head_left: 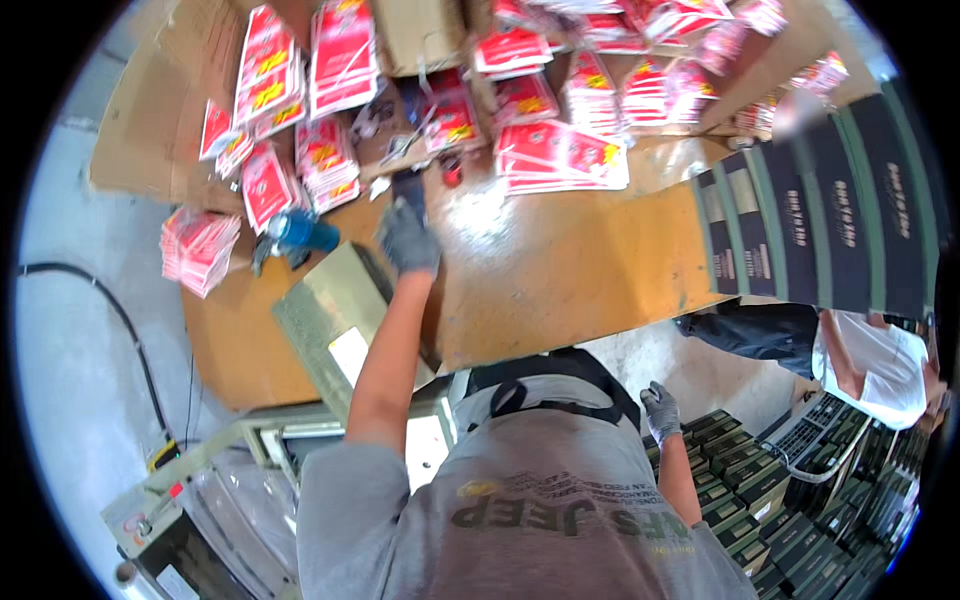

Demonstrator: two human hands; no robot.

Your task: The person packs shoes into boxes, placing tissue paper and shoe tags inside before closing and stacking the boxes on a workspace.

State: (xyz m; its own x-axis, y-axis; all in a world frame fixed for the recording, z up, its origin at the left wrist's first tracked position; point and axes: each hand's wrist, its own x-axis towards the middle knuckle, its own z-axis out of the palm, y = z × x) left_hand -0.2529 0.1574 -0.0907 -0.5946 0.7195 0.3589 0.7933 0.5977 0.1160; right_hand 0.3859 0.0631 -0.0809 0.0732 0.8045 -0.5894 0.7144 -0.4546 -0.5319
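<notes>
My left hand [408,241], in a grey glove, reaches over the orange-brown work table. Its fingers are stretched forward, at the near end of a dark flat piece [409,188] whose kind I cannot make out. I cannot tell whether they touch it. Beneath my left forearm stands an olive-green box [318,307] with a white label. My right hand [660,411], also gloved in grey, hangs low at my side, away from the table. Its fingers are loosely bent and apart, with nothing visible in them. Stacked dark boxes [722,432] lie below it.
Stacks of red-and-white printed packets [560,156] line the table's back among cardboard boxes [160,120]. A blue bottle-like thing [303,230] is left of the olive box. Dark green boxes [800,215] stand in a row at the right. Another person [868,365] is at the right edge.
</notes>
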